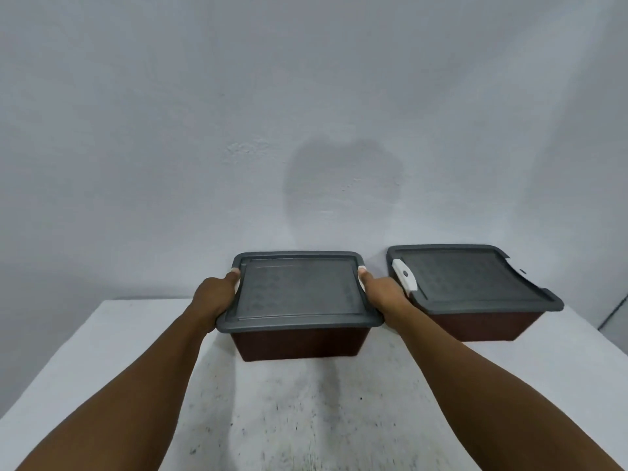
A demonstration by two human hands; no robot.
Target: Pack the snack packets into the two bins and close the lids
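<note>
The left hand (217,297) and the right hand (380,294) grip the two short ends of the left bin (299,341), with the thumbs on its grey lid (299,294). The right bin (482,324), also covered, stands just beside it on the white worktop (102,351).

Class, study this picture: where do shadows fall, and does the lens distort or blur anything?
Head view: a soft rounded shadow lies on the wall behind the nearer bin, another darkens the table before it; head view: the wide lens splays the table's sides, and detail looks soft.
</note>
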